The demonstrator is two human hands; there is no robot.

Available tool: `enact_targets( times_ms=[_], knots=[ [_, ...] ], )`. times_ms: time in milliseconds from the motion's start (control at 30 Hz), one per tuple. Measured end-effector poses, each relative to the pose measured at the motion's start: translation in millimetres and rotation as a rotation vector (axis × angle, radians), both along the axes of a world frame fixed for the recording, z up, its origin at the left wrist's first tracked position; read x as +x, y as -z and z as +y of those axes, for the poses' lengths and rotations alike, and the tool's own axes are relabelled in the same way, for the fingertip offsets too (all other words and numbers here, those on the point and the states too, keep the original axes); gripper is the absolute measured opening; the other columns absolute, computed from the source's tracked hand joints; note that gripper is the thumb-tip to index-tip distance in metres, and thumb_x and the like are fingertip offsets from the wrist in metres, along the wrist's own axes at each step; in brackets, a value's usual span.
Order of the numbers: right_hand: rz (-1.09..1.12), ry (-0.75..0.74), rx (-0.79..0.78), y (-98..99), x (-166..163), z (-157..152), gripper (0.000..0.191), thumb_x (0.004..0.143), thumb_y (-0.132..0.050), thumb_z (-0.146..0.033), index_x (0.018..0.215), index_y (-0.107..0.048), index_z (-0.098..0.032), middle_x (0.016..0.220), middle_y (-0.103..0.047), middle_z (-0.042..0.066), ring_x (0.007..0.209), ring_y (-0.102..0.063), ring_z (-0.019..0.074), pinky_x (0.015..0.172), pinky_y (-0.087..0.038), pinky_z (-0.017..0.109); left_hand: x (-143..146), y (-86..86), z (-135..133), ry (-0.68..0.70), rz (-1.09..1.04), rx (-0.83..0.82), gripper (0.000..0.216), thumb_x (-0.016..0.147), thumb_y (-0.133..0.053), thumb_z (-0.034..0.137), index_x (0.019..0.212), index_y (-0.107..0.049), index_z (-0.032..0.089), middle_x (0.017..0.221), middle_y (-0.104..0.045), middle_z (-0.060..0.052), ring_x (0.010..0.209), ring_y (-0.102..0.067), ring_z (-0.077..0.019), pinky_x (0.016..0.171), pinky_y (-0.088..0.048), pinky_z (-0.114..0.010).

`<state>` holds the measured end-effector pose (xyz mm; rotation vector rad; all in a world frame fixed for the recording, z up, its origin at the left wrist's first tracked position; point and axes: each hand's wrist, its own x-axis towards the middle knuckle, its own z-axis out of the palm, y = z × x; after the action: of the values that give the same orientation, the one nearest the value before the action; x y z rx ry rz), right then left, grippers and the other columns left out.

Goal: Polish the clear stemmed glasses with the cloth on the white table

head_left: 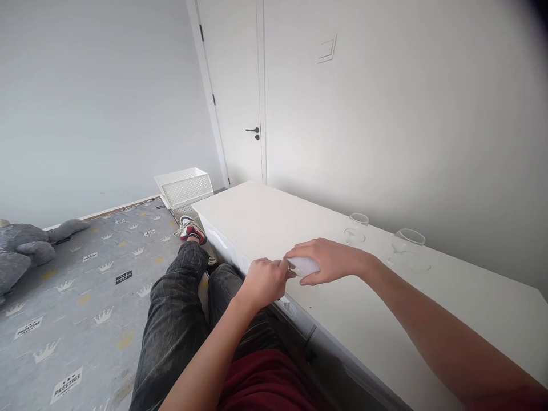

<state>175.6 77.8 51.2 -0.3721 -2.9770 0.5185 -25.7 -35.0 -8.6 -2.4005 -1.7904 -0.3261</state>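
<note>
Just above the near edge of a white tabletop [274,222], both hands meet on a small, pale, rounded object [305,265] with a whitish, partly see-through surface; its kind is unclear. My right hand [327,260] curves over it from the right, with thumb below and fingers above. My left hand [266,281] is closed at its left end, the fingertips pinching there beside the right fingers, which hide part of it. Beyond my right hand stand two clear, rounded glasses, a smaller glass [356,228] and a larger glass [406,245].
A white perforated basket [186,185] stands past the table's far left end, near a white door [233,85]. Left of my legs [180,308] lies a grey mat [98,297] with crowns, bearing a grey plush toy [25,251]. A wall [406,114] backs the table.
</note>
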Motion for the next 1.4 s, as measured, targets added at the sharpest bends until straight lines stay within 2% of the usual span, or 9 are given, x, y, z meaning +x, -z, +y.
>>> enact_targets(
  times_ms=[100, 233, 333, 500, 667, 900, 1100, 1233, 1400],
  knots=[
    [0.006, -0.010, 0.288, 11.2, -4, 0, 0.055, 0.088, -0.076, -0.049, 0.135, -0.061, -0.025, 0.119, -0.073, 0.007, 0.096, -0.068, 0.0248, 0.076, -0.051, 0.035, -3, -0.9, 3, -0.079, -0.064, -0.036, 0.025, 0.103, -0.051, 0.033, 0.093, -0.068, 0.017, 0.079, -0.076, -0.009, 0.068, -0.070, -0.0237, 0.060, -0.030, -0.030],
    [0.203, -0.092, 0.742, 22.4, -10, 2, 0.037, 0.100, -0.055, -0.014, 0.136, -0.057, -0.024, 0.134, -0.066, 0.010, 0.113, -0.061, 0.0268, 0.087, -0.050, 0.041, -3, -8.6, 3, -0.180, -0.393, -0.060, 0.028, 0.099, -0.057, 0.033, 0.078, -0.066, 0.018, 0.069, -0.071, -0.005, 0.061, -0.060, -0.0170, 0.058, -0.027, -0.029],
    [0.242, -0.098, 0.792, 21.8, -13, -1, 0.038, 0.101, -0.043, -0.008, 0.130, -0.060, -0.027, 0.130, -0.067, 0.009, 0.111, -0.060, 0.0257, 0.089, -0.048, 0.041, 1, -15.7, -1, -0.161, -0.568, -0.114, 0.034, 0.097, -0.058, 0.034, 0.068, -0.062, 0.018, 0.061, -0.065, -0.002, 0.056, -0.051, -0.0138, 0.057, -0.027, -0.028],
    [0.164, 0.089, 0.469, 8.5, -13, -19, 0.023, 0.097, -0.063, -0.043, 0.108, -0.068, -0.023, 0.101, -0.071, 0.010, 0.080, -0.060, 0.0220, 0.066, -0.040, 0.035, 6, -18.0, -8, -0.154, -0.261, -0.065, 0.027, 0.100, -0.052, 0.032, 0.082, -0.068, 0.018, 0.073, -0.072, -0.008, 0.062, -0.062, -0.0207, 0.059, -0.030, -0.030],
    [0.053, 0.222, -0.149, -3.3, -6, -18, 0.037, 0.081, -0.078, -0.059, 0.080, -0.067, -0.024, 0.068, -0.068, 0.001, 0.059, -0.056, 0.0170, 0.057, -0.036, 0.031, 4, -8.9, -7, 0.038, -0.021, -0.011, 0.020, 0.100, -0.048, 0.021, 0.096, -0.068, 0.018, 0.080, -0.074, -0.008, 0.068, -0.068, -0.0227, 0.063, -0.035, -0.032],
    [0.126, 0.235, -0.983, 12.0, -8, 9, 0.045, 0.095, -0.060, -0.059, 0.094, -0.076, -0.018, 0.095, -0.077, 0.006, 0.087, -0.068, 0.0206, 0.078, -0.052, 0.032, -9, 8.9, 2, 0.069, -0.085, 0.045, 0.026, 0.104, -0.046, 0.033, 0.100, -0.068, 0.019, 0.078, -0.073, -0.008, 0.067, -0.065, -0.0211, 0.062, -0.035, -0.031],
    [0.441, 0.160, -1.603, 33.5, -28, 1, 0.052, 0.099, -0.047, -0.056, 0.105, -0.076, -0.014, 0.128, -0.073, 0.015, 0.105, -0.071, 0.0287, 0.100, -0.054, 0.046, -12, 18.5, 9, 0.043, -0.523, 0.005, 0.036, 0.102, -0.052, 0.044, 0.077, -0.059, 0.019, 0.066, -0.061, -0.001, 0.059, -0.051, -0.0135, 0.061, -0.031, -0.028],
    [0.870, 0.344, -1.578, 52.8, -53, -20, 0.048, 0.098, -0.044, -0.057, 0.108, -0.072, -0.019, 0.130, -0.073, 0.013, 0.127, -0.064, 0.0327, 0.108, -0.052, 0.050, 3, 23.9, 15, 0.017, -1.044, -0.065, 0.046, 0.099, -0.052, 0.055, 0.070, -0.049, 0.019, 0.059, -0.046, 0.004, 0.057, -0.040, -0.0109, 0.057, -0.029, -0.025],
    [1.010, 0.535, -1.169, 85.8, -70, -47, 0.063, 0.101, -0.032, -0.071, 0.130, -0.061, -0.024, 0.128, -0.070, 0.013, 0.124, -0.064, 0.0306, 0.109, -0.049, 0.048, 28, 31.9, 19, -0.145, -1.329, -0.070, 0.041, 0.095, -0.054, 0.052, 0.073, -0.052, 0.018, 0.064, -0.050, 0.003, 0.060, -0.041, -0.0113, 0.056, -0.032, -0.024]
  ],
)
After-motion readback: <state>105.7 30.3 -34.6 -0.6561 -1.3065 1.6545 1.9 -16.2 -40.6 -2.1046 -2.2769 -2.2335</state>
